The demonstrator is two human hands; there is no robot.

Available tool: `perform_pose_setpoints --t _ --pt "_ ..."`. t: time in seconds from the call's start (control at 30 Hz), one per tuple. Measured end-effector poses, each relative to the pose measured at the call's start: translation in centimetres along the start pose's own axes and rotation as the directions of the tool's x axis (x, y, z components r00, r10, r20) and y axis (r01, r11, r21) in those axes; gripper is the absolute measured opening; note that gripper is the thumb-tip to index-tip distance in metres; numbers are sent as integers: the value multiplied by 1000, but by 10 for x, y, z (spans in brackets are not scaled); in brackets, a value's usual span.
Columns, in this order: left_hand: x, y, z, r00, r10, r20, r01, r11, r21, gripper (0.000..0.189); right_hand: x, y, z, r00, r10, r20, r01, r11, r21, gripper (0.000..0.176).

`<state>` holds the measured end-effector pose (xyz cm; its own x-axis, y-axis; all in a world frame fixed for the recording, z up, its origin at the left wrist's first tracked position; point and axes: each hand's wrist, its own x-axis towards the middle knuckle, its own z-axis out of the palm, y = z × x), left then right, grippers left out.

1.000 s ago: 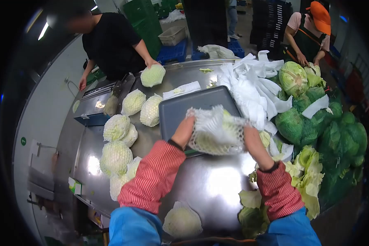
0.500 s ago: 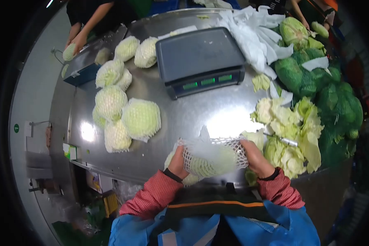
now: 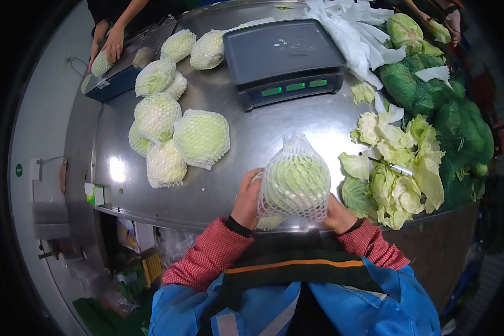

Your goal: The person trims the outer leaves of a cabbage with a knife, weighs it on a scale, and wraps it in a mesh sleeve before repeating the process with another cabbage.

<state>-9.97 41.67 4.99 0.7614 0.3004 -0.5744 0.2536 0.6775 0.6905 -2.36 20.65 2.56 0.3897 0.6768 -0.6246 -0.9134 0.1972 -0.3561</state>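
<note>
A pale green cabbage [image 3: 297, 178] in a white foam net sleeve sits between my hands near the table's front edge. My left hand [image 3: 246, 199] grips the sleeve on its left side, fingers partly hidden behind the net. At the lower right, my right hand [image 3: 337, 215] is closed on the sleeve's edge, with its fingertips hidden. The net bunches up above the cabbage at the far end. Another pale cabbage [image 3: 270, 222] shows in part below, beside my left hand.
Several netted cabbages [image 3: 201, 137] stand to the left. A digital scale [image 3: 285, 59] is at the back. Loose outer leaves [image 3: 400, 193] and a knife [image 3: 399, 169] lie right, near green mesh sacks [image 3: 459, 134]. White foam nets [image 3: 353, 39] are heaped behind. Another person's hand [image 3: 115, 42] holds a netted cabbage.
The net, earlier stretched wide between my hands, now covers the cabbage. My hands have come closer together. The view has shifted, and the far-left person's cabbage is lower, by the box.
</note>
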Motion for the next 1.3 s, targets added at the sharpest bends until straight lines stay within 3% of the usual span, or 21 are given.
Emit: perform_pose_setpoints --t 0.07,0.13,0.17,0.2,0.23,0.33,0.37,0.4,0.5,0.53,0.63,0.7,0.8,0.83,0.9,0.97,1.03,1.13,1.17,1.2,1.3 --pt "-11 8 -9 992 127 20 -128 978 162 38 5 3 9 999 47 9 -47 999 25 39" --pt "-18 11 -22 993 115 17 -116 989 91 38 6 1 38 992 89 -94 -87 996 28 38" --pt "-21 15 -29 993 112 19 -113 992 57 39 11 -1 39 992 126 13 -126 992 5 37" --pt "-35 28 -39 982 96 165 -146 935 323 44 15 -1 40 980 161 119 -160 987 -21 36" --pt "-41 29 -54 984 90 157 -131 952 276 47 17 -1 42 956 194 222 -188 981 -47 35" --pt "-59 30 -64 993 119 -5 -117 980 163 59 11 11 82 967 246 -70 -253 886 -389 32" --pt "-60 29 -70 990 134 45 -140 973 183 59 4 15 90 967 217 -131 -254 817 -517 32" --pt "-62 26 -78 985 146 94 -162 966 200 59 5 32 74 996 94 3 -77 832 -549 34" --pt "-59 -17 -116 993 20 118 -41 983 178 61 21 49 14 997 40 -67 -72 793 -605 35" --pt "-53 -32 -122 994 -40 100 26 990 138 61 13 27 28 987 118 -107 -160 756 -635 35" --pt "-50 -45 -133 989 -118 94 104 985 136 60 -3 -2 29 994 72 -82 -101 320 -942 39" --pt "-52 -24 -129 985 -159 64 135 951 279 60 -5 -23 14 996 76 56 27 340 -940 45" --pt "-62 13 -97 937 345 -55 -215 694 687 56 -2 -55 31 998 15 54 39 506 -862 55" --pt "-54 19 -99 939 342 37 -275 683 676 58 2 -55 37 998 -65 23 55 553 -831 58" --pt "-33 28 -104 918 328 224 -392 664 636 62 25 -36 38 990 -124 59 78 154 -985 60" --pt "-26 22 -76 948 313 51 -263 685 679 53 46 4 19 912 -203 356 361 -14 -933 62" --pt "-30 30 -55 945 327 12 -208 571 795 48 28 -2 44 940 -134 315 307 -77 -949 62" --pt "-39 19 -62 983 185 -7 -153 830 537 47 25 -4 16 978 -156 135 187 392 -901 62" --pt "-45 16 -65 989 145 -11 -125 892 435 50 28 -4 3 987 -159 25 87 389 -917 63" --pt "-46 8 -67 967 254 -19 -204 815 543 55 33 -1 -9 983 -177 39 87 268 -960 64" --pt "-33 -7 -77 993 110 -29 -86 892 444 59 54 16 -12 987 163 -8 -107 608 -787 66"
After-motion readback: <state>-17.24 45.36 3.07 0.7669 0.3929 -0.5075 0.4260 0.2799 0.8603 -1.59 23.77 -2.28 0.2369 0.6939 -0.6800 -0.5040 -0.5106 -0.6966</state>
